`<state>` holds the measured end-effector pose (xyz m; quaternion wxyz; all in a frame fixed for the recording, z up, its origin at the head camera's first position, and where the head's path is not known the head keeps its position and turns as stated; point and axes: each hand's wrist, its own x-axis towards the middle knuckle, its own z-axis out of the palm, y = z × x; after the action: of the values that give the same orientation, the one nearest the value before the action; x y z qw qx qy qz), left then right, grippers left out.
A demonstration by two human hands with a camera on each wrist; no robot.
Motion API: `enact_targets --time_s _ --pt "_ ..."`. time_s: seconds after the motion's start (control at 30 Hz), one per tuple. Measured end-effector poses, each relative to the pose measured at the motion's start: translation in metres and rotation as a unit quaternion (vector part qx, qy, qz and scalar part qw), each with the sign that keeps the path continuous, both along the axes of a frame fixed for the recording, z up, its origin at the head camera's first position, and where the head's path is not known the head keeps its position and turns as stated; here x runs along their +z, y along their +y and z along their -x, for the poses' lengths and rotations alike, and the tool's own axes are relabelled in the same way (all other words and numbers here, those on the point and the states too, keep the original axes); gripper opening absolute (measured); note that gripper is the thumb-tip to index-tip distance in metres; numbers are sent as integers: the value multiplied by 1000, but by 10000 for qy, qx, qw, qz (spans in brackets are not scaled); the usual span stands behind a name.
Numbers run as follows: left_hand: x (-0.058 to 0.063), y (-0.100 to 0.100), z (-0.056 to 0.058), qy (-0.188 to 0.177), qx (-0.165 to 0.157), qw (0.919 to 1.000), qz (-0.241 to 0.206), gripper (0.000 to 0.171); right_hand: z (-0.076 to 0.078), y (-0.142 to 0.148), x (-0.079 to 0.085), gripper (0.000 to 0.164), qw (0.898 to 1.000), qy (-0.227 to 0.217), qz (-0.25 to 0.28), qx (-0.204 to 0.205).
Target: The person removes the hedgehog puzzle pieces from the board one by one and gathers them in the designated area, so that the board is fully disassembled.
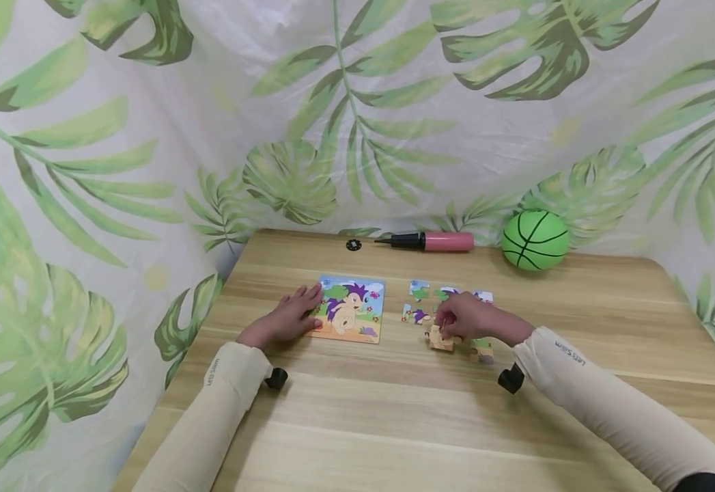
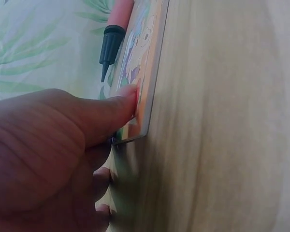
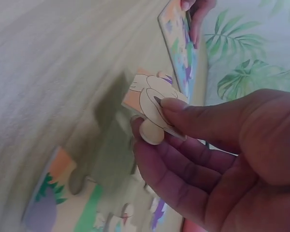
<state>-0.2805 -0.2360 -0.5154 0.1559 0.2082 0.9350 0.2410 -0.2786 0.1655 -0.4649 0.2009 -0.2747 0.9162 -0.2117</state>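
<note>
My left hand [image 1: 291,316] rests on the left edge of a flat square board [image 1: 357,311] printed with a purple-haired hedgehog. In the left wrist view its thumb [image 2: 117,108] lies on the board's corner. The right hand [image 1: 469,316] pinches a jigsaw puzzle piece [image 3: 152,104] between thumb and fingers, tilted above the table. Around that hand lie loose puzzle pieces: a blue and green one [image 1: 419,288], one with purple hair and flowers [image 1: 416,314], and a green and orange one [image 3: 60,198]. The hand hides part of several others.
At the back of the wooden table [image 1: 357,417] lie a black round chip [image 1: 354,244] and a pink and black hand pump [image 1: 446,242]. A green ball [image 1: 535,240] with black lines sits at the back right. A leaf-patterned cloth [image 1: 345,123] hangs behind.
</note>
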Motion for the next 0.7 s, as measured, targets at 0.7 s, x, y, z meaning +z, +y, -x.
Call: enact_targets --time_s 0.7 --pt "17 1 15 262 236 9993 85 67 6 -67 46 9 9945 995 -286 162"
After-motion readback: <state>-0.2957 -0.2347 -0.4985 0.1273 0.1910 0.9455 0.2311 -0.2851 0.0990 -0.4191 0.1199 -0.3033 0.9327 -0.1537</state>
